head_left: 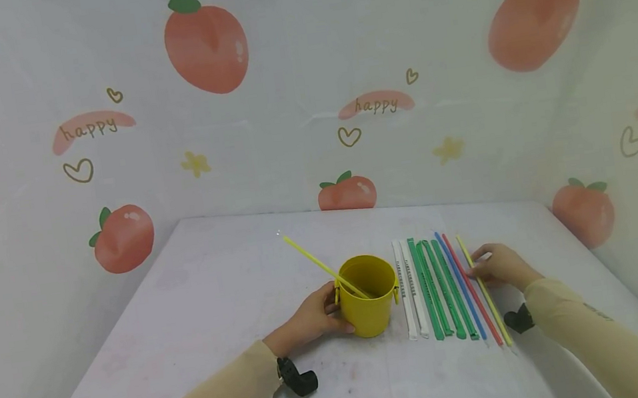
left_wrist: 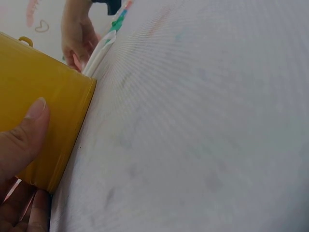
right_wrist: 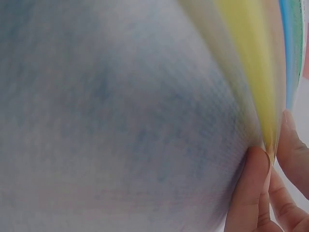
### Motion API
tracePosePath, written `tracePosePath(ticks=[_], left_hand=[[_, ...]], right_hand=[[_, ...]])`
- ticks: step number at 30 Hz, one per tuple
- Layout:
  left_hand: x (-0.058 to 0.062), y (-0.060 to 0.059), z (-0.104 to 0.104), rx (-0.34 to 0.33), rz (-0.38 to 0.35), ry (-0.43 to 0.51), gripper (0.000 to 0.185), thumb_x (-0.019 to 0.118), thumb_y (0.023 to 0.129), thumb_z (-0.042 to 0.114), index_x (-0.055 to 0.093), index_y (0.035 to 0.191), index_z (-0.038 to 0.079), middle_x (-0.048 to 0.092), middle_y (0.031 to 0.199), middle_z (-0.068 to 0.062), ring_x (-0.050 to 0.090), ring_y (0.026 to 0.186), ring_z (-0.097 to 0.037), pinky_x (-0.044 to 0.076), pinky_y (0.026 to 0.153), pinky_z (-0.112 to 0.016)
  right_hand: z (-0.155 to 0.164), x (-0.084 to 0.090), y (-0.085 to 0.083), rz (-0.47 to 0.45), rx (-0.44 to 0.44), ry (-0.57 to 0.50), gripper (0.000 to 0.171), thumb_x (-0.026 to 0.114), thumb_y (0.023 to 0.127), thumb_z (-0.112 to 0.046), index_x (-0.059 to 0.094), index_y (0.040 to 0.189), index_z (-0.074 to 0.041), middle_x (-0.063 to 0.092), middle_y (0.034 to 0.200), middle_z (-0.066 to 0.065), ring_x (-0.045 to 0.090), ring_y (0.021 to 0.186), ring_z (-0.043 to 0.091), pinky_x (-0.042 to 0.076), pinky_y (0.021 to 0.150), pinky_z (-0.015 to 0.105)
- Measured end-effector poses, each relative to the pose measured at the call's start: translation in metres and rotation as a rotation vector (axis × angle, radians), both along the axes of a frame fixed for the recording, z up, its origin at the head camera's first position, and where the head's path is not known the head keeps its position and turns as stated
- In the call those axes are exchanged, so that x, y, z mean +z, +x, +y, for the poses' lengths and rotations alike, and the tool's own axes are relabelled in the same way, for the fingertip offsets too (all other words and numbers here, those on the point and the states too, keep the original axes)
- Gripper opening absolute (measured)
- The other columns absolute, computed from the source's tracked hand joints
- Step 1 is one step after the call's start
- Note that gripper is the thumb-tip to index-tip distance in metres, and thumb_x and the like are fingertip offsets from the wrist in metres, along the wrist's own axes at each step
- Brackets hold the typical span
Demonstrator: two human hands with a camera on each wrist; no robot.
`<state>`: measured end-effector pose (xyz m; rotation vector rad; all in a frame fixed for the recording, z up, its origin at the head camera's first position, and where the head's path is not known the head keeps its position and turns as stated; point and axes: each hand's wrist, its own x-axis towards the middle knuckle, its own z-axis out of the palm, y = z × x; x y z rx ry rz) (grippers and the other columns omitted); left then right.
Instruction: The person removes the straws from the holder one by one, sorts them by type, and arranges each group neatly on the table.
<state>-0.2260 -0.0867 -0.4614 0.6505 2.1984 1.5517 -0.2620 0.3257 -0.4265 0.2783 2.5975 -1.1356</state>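
Observation:
A small yellow bucket stands upright on the table, and my left hand holds it round its left side. In the left wrist view the thumb lies along the bucket wall, with fingers under its far side. A yellow straw leans out of the bucket to the left. My right hand pinches another yellow straw, the rightmost of a row, between thumb and fingers. In the right wrist view this yellow straw runs down into the fingertips.
Left of the pinched straw lie a red straw, a blue straw, several green-wrapped straws and two white-wrapped straws, side by side. A white cloth with fruit prints hangs behind the table.

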Motion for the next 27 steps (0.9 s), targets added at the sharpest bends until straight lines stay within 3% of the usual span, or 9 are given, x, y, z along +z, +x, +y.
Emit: tracePosePath(ticks=[27], left_hand=[[0.0028,0.002,-0.0003,-0.004,0.001,0.006,0.078,0.082,0.076,0.008,0.042,0.142,0.014,0.047,0.146,-0.005,0.042,0.137,-0.028,0.037,0.114,-0.045]], right_hand=[[0.0012,0.0022,-0.0028,-0.02,-0.006,-0.076,0.065,0.077,0.082,-0.017,0.042,0.128,0.013,0.062,0.101,0.022,0.063,0.078,0.017,0.06,0.07,0.031]])
